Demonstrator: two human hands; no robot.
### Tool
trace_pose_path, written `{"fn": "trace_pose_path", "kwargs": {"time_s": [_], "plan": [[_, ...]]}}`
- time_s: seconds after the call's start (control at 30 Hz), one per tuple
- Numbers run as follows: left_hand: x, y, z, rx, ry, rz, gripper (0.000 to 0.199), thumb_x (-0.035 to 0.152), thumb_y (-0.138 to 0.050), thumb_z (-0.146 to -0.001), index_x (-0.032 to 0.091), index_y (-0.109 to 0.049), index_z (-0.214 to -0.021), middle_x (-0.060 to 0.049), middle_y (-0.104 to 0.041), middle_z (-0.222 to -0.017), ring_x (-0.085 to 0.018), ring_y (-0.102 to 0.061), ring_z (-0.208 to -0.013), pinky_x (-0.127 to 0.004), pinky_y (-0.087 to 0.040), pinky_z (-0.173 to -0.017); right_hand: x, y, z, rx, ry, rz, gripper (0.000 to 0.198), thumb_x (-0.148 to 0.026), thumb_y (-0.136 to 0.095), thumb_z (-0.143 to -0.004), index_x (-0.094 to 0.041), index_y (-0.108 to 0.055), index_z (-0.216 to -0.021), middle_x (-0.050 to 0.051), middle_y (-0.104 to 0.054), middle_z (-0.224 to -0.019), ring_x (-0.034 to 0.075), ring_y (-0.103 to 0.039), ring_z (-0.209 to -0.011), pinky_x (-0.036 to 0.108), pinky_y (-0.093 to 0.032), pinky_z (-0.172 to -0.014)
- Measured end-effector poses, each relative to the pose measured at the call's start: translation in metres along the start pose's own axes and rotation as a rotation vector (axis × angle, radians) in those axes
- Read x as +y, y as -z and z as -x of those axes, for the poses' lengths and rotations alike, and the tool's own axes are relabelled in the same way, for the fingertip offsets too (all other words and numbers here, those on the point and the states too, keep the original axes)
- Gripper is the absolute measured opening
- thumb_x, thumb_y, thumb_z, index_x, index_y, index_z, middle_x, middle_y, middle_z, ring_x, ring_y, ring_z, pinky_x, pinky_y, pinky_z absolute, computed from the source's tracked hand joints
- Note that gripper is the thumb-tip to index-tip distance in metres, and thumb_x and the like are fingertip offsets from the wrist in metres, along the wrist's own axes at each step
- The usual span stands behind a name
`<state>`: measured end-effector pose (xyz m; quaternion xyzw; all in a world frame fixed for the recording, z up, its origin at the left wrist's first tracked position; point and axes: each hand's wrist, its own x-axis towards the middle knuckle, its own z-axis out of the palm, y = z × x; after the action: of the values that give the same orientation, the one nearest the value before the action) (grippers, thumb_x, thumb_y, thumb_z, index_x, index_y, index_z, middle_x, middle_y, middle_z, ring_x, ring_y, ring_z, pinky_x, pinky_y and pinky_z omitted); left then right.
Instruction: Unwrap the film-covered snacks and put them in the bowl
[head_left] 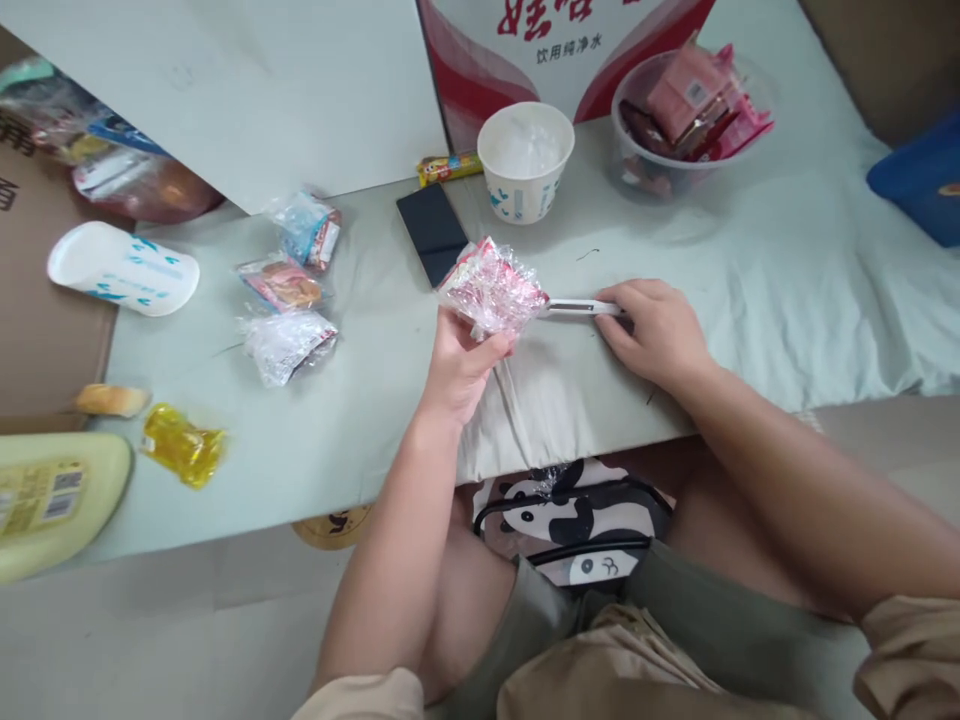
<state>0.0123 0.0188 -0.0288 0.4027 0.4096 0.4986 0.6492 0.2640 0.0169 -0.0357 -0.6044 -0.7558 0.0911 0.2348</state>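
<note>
**Crinkled pink packet in clear film (495, 288) held just beside the flat black phone (431, 228)**

Well left of the phone and nearer the person, a pale yellow-green plastic bottle (67, 500) rests on the bench (360, 410), which is covered in pale green cloth. Also left of the phone and on its near side lie a small brown bread-like piece (112, 400) and a shiny yellow see-through pouch (184, 447). A white paper cup with blue print (127, 268) lies on its side, well left of the phone. Closer to the phone's left are three small clear-wrapped packets (289, 343).

The left hand (466, 365), on the phone's near side, has its fingers gripping the pink packet, which hides the phone's near corner.

Just beyond the phone lies a yellow tube-shaped packet (439, 170); right of the phone stands an upright white paper cup (521, 190) containing clear plastic (529, 148).

The right hand (652, 325), right of the phone, has its fingers around a slim white tool (581, 307). I cannot tell whether its tip touches the pink packet. Farther right of the phone, a round clear plastic bowl (645, 178) holds pink and dark red packets (694, 100).
</note>
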Motion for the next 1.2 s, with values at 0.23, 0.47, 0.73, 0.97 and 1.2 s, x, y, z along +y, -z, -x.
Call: {"fn": "trace_pose_path", "kwargs": {"time_s": [0.23,0.47,0.73,0.97,1.2], "plan": [[-0.014,0.006,0.000,-0.010,-0.161,-0.208,0.072,0.052,-0.089,-0.066,0.032,-0.052,-0.125,-0.006,-0.060,-0.126,-0.024,-0.064,-0.116,-0.036,-0.056,-0.095,-0.011,0.024,0.008,-0.032,-0.249,-0.507,0.027,-0.045,-0.052,-0.098,-0.024,-0.069,-0.096,0.005,-0.065,-0.077,0.019,-0.057,-0.063,0.034,-0.046,-0.061],[-0.024,0.006,0.002,0.085,-0.287,-0.433,0.072,0.059,-0.085,-0.070,0.028,-0.045,-0.122,-0.006,-0.058,-0.119,-0.021,-0.068,-0.104,-0.037,-0.059,-0.089,-0.045,0.026,0.023,-0.326,-0.253,-0.973,0.050,-0.066,-0.048,-0.097,-0.020,-0.067,-0.091,0.001,-0.062,-0.070,0.011,-0.049,-0.050,0.028,-0.043,-0.053],[-0.019,0.003,0.006,0.061,-0.215,-0.508,0.064,0.047,-0.084,-0.074,0.027,-0.043,-0.120,-0.005,-0.059,-0.117,-0.020,-0.069,-0.100,-0.036,-0.060,-0.086,-0.051,0.017,0.023,-0.335,-0.251,-1.001,0.044,-0.061,-0.057,-0.094,-0.018,-0.060,-0.088,0.000,-0.059,-0.072,0.008,-0.050,-0.050,0.025,-0.042,-0.052],[-0.015,-0.001,0.007,0.078,-0.181,-0.404,0.065,0.039,-0.088,-0.068,0.027,-0.047,-0.118,-0.004,-0.063,-0.112,-0.020,-0.070,-0.099,-0.036,-0.060,-0.087,-0.055,0.015,0.025,-0.234,-0.286,-1.008,0.032,-0.043,-0.071,-0.087,-0.024,-0.047,-0.096,-0.004,-0.060,-0.072,0.009,-0.046,-0.050,0.024,-0.036,-0.047],[-0.015,-0.003,0.010,0.080,-0.165,-0.388,0.067,0.028,-0.087,-0.067,0.028,-0.050,-0.123,-0.003,-0.064,-0.113,-0.018,-0.070,-0.097,-0.035,-0.058,-0.089,-0.055,0.013,0.025,-0.227,-0.195,-0.890,0.043,-0.058,-0.047,-0.099,-0.019,-0.066,-0.100,-0.002,-0.051,-0.065,0.011,-0.044,-0.055,0.026,-0.034,-0.052]]}}
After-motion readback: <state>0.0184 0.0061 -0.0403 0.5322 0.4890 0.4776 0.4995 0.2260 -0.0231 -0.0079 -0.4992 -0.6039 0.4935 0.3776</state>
